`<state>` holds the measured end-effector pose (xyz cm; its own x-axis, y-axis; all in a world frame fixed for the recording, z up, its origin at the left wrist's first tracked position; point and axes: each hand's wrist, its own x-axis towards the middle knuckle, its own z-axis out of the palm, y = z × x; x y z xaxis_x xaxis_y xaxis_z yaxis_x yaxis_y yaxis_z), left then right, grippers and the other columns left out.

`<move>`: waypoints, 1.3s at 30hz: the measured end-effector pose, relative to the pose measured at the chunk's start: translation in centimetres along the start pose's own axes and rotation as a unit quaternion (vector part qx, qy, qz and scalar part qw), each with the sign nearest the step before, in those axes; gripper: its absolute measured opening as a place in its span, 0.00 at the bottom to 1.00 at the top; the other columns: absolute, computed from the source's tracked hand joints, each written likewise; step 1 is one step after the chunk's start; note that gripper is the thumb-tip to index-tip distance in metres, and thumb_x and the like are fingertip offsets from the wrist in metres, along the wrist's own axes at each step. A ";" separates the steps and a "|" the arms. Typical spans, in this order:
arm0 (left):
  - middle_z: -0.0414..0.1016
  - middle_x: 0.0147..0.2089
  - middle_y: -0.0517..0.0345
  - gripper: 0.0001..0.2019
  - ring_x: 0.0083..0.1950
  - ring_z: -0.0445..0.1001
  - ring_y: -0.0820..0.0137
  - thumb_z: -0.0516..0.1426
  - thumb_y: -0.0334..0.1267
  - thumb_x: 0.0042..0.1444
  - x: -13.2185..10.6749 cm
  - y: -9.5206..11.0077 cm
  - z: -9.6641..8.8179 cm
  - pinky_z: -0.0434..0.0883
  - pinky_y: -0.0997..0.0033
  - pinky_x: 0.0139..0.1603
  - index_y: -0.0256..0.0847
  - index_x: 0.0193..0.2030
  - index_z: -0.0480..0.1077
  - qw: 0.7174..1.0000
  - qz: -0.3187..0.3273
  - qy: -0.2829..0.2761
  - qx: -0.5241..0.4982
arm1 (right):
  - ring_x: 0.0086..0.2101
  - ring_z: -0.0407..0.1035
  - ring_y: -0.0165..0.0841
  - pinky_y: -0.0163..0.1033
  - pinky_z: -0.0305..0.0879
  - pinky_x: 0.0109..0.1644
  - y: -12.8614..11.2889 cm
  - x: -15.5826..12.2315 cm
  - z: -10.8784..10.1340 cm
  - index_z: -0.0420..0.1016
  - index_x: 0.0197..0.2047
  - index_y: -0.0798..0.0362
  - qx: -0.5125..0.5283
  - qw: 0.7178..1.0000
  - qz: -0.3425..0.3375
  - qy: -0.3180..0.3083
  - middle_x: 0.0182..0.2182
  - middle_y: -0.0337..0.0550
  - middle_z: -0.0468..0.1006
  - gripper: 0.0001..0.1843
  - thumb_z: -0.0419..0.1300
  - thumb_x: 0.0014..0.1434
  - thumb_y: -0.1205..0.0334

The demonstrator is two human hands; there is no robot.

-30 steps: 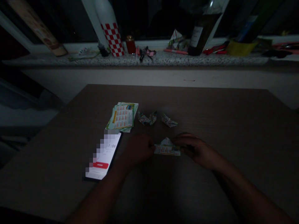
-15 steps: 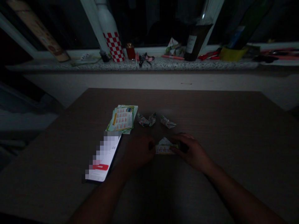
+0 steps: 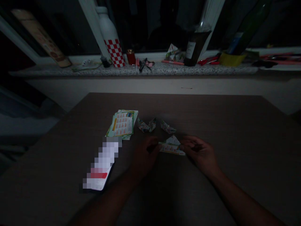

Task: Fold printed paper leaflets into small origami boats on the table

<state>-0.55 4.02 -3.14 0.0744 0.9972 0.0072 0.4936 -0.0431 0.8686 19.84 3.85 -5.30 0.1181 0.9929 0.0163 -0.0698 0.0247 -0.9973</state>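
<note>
Shows as paper [image 3: 171, 148], folded: a pale triangle, peak towards twelve o'clock, beyond a long band with rows of orange print and some green. Dips slightly towards three o'clock; held at both ends, around five o'clock of mid-view.

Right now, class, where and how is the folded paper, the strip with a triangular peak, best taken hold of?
Probably with a light pinch at each short end of the folded paper, coming from left and right. It is long and narrow, so its ends look easiest to pinch, while the triangular peak points out from the far edge and might crease if pressed.
</note>
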 end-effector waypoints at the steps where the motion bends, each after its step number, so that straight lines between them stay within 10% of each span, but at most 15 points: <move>1: 0.77 0.43 0.55 0.12 0.44 0.75 0.67 0.56 0.40 0.57 -0.1 0.0 0.1 0.71 0.69 0.45 0.40 0.46 0.71 1.000 0.003 0.012 -0.007 | 0.30 0.77 0.34 0.39 0.75 0.36 0.0 0.0 0.1 0.77 0.36 0.52 0.006 1.000 0.004 0.006 0.29 0.43 0.82 0.16 0.72 0.42 0.62; 29: 0.81 0.34 0.56 0.11 0.38 0.77 0.65 0.62 0.41 0.49 0.2 1.3 0.0 0.70 0.71 0.37 0.36 0.35 0.77 0.973 -0.163 -0.059 -0.152 | 0.25 0.73 0.31 0.34 0.72 0.28 -1.1 -0.7 0.5 0.77 0.28 0.51 -0.082 0.991 -0.087 0.052 0.24 0.39 0.79 0.03 0.67 0.46 0.65; 39: 0.79 0.30 0.57 0.10 0.34 0.76 0.68 0.60 0.43 0.52 -0.5 0.6 0.4 0.70 0.72 0.34 0.36 0.32 0.73 0.973 -0.095 -0.069 -0.199 | 0.23 0.71 0.31 0.34 0.70 0.26 -1.2 -0.7 0.5 0.78 0.28 0.51 -0.088 0.992 -0.073 0.058 0.24 0.40 0.79 0.04 0.68 0.46 0.63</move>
<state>0.08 3.48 -2.88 0.1432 0.9661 -0.2147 0.1374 0.1954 0.9711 19.31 3.17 -4.10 0.2274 0.9599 0.1636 0.1299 0.1366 -0.9821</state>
